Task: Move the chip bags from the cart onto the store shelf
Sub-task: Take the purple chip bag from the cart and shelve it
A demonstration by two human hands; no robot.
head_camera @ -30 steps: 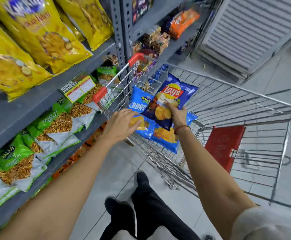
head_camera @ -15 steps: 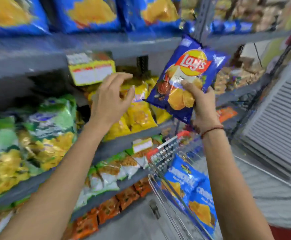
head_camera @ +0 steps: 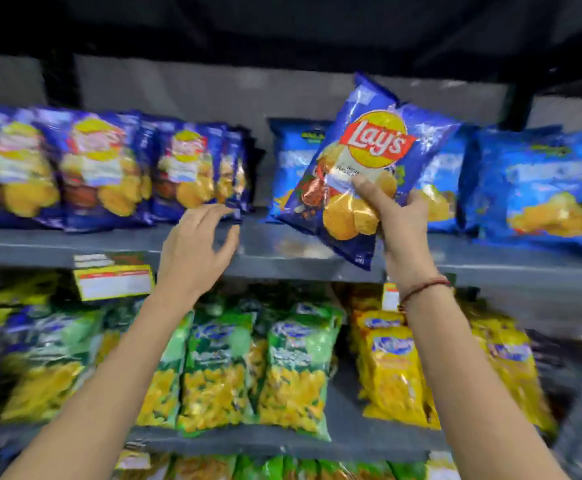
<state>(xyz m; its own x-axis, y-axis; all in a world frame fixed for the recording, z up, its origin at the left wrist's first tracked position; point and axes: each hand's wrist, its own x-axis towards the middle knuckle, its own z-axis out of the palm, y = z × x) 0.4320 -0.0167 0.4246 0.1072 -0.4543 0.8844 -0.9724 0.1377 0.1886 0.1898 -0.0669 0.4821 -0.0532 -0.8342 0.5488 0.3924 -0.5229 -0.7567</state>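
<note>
Placement turns on the bare stretch of shelf [head_camera: 265, 242] between the row of matching dark-blue bags [head_camera: 185, 171] on the left and the lighter blue bags [head_camera: 535, 188] on the right. The Lay's bag [head_camera: 362, 168] is in the air in front of that stretch, slightly to its right, held by the right hand [head_camera: 400, 223], which grips its lower right edge with the thumb pressed on the printed front and the other digits behind. The bag's long axis runs from lower near corner to upper far corner, tilted to the right of upright, so it would need a small turn to stand like its neighbours. The left hand [head_camera: 196, 251] is spread and empty, fingers loosely curled, hovering at the shelf's front edge just beside the last dark-blue bag; it is the nearer hand to the gap, and I judge it is placed to steady or part that row.

Motion blur smears the lower shelves, the green-and-yellow packs [head_camera: 220, 372] and the price label [head_camera: 114, 282], whose print cannot be read. The cart is out of view, so how many bags remain cannot be told. The right hand's fingers behind the bag are hidden.
</note>
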